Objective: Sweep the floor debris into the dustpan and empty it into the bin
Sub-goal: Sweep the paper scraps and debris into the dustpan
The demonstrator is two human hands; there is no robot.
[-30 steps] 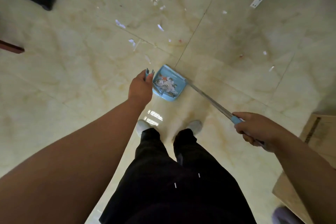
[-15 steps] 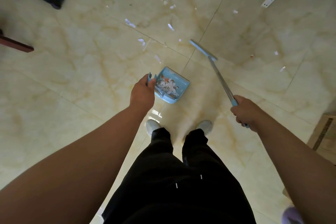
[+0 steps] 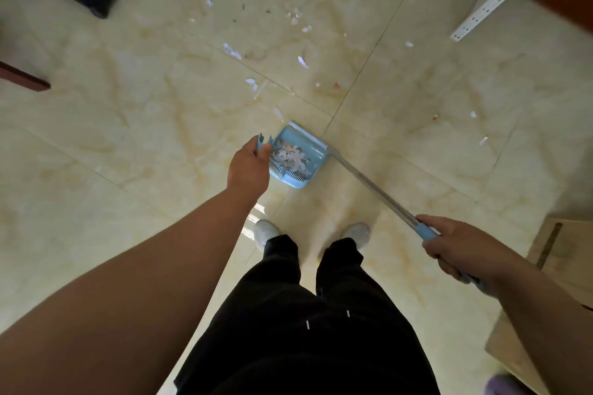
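The person stands upright, looking down past both bare forearms; the left arm reaches forward and down, nearly straight, its left hand (image 3: 248, 167) curled shut around a thin blue handle; the right arm comes in from the side, bent at the wrist, the right hand (image 3: 457, 245) wrapped tight about a blue grip, knuckles up; black trousers (image 3: 308, 324) and white shoes (image 3: 264, 232) show below.

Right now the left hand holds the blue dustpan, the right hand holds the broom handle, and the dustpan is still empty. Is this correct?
Not quite. In the head view the blue dustpan is not empty: it already holds a pile of pale scraps. The rest is right: the left hand holds the dustpan and the right hand holds the broom handle.
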